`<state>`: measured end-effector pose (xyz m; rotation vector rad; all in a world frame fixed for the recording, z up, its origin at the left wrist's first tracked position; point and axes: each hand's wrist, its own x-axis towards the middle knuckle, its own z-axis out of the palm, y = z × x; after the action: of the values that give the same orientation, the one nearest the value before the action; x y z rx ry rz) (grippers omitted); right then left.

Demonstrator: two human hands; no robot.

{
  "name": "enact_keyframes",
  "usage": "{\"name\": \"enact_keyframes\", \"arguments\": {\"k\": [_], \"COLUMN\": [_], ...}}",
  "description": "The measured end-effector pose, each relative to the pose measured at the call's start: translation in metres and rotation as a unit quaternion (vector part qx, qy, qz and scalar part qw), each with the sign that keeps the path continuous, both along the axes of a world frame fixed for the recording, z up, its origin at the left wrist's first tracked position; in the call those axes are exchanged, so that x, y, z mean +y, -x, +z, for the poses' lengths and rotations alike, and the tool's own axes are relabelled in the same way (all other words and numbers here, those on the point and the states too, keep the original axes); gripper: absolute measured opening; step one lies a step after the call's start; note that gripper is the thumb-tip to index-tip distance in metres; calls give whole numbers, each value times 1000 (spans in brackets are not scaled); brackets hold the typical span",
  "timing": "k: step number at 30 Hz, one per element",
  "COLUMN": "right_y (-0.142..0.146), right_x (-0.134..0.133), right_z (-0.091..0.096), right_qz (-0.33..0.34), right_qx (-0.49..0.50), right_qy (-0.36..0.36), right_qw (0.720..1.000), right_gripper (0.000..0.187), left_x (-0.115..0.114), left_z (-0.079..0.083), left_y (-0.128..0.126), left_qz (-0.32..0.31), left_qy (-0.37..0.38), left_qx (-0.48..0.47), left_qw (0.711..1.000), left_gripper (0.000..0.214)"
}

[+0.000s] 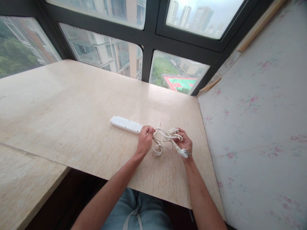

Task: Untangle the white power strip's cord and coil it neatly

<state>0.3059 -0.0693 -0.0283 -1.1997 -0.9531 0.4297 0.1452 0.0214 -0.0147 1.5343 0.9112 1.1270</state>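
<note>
A white power strip (126,125) lies on the stone-look sill, its screwed underside facing up. At its right end is my left hand (145,137), closed with thumb and finger pinched on the white cord. My right hand (185,140) is wrapped round several loops of the same power cord (165,135), which is loosely tangled between the two hands. The plug (182,152) hangs over my right palm, its metal prongs pointing right. Part of the cord droops below my left hand in a small coil.
The beige sill (79,105) runs wide to the left, with a lower-left counter section (26,185) beyond a seam. Dark-framed windows (148,38) stand at the back. A flowered papered wall (251,127) closes off the right side. My legs are below the front edge.
</note>
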Motion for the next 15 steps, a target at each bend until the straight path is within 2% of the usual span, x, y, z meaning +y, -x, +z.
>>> {"name": "enact_keyframes", "arguments": {"k": [3,6,9,12,15], "right_y": [1,1,2,4,4], "right_x": [1,1,0,-1,-2], "right_z": [-5,-9,-6,-1,2], "right_qz": [-15,-22,-23,-29,-35], "right_qx": [23,20,-42,-91,-105], "right_qy": [19,21,22,26,21], "right_qw": [999,999,999,995,994], "right_gripper": [11,12,9,7,6], "left_x": [-2,-5,-4,1,9], "left_z": [3,9,13,16,23], "left_y": [1,5,10,13,12], "left_qz": [-10,13,10,-69,-151], "left_qy": [-24,-61,-165,-275,-312], "left_qx": [41,35,39,86,144], "left_qw": [999,997,985,955,927], "left_gripper": [29,22,26,25,24]}}
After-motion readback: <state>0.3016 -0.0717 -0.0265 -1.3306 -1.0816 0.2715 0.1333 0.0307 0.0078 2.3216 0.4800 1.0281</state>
